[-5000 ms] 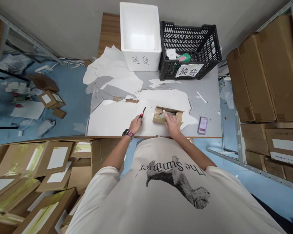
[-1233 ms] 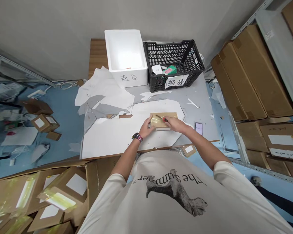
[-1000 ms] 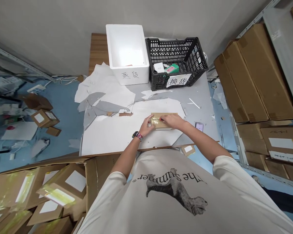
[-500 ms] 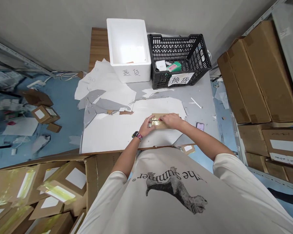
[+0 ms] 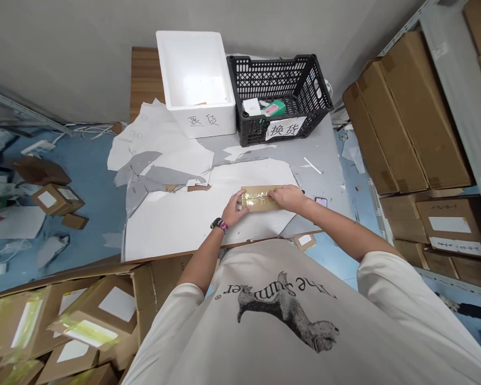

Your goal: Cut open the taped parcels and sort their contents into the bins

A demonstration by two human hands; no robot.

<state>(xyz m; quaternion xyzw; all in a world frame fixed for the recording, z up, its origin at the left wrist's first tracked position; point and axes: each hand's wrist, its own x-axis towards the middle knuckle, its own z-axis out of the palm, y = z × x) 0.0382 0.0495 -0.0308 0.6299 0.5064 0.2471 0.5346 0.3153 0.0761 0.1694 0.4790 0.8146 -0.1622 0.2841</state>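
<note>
Flat brown cardboard parcel (image 5: 260, 198) with glossy clear tape, lying toward the right of a white sheet (image 5: 176, 224) on a grey table (image 5: 324, 160). Left hand (image 5: 234, 208) curves narrowly over its left end; right hand (image 5: 291, 197) covers its right end, grip unclear. Black plastic crate (image 5: 280, 80) and white foam box (image 5: 194, 80) stand far.

A warehouse stockroom for returns; steel shelves (image 5: 452, 91) hold stacked cartons (image 5: 404, 117); a foam box (image 5: 196, 124) is marked 退货, "returns"; a plastic crate (image 5: 304, 69) bears a 换货 sign, "exchange"; labelled parcels (image 5: 92, 321) fill an open carton (image 5: 152, 305); more boxes lie on the blue floor (image 5: 92, 176).
</note>
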